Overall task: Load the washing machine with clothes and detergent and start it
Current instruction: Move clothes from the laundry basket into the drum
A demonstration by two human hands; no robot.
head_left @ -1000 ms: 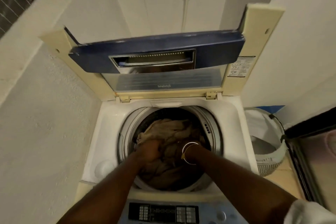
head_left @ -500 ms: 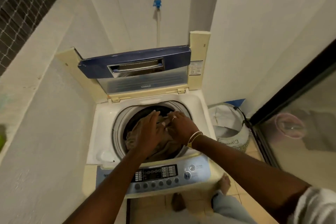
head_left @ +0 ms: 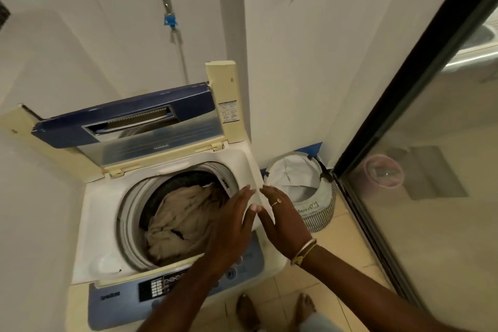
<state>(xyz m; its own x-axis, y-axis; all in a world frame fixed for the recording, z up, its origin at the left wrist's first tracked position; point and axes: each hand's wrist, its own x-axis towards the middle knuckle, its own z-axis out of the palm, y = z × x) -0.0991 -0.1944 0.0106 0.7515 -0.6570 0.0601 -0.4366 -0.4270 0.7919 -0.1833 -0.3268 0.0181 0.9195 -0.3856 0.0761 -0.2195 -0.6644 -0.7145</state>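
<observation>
Left hand (head_left: 234, 226) and right hand (head_left: 286, 219): fingers (head_left: 244, 197) of both are straight and loose, grasping nothing. Palms face one another, tips pointing away from the person. Both hover at the right edge of the white top-loading washing machine (head_left: 99, 213), the left hand over the deck and the right just past the edge. Left of the left fingers, down in the round drum (head_left: 126, 213), lies the crumpled beige clothing (head_left: 183, 219), its long axis running away from the person, apart from both hands. Right of the right fingers, near, stands a striped round laundry basket with white lining (head_left: 319, 214); whether garments remain inside cannot be told. Under the left forearm is the blue control panel (head_left: 161, 287). Beyond the fingertips the blue-and-cream lid (head_left: 121, 121) stands folded open. No detergent in view. Judgement: loading looks done or nearly so, detergent comes next. The right hand is nearer the basket side, the left nearer drum and panel.
</observation>
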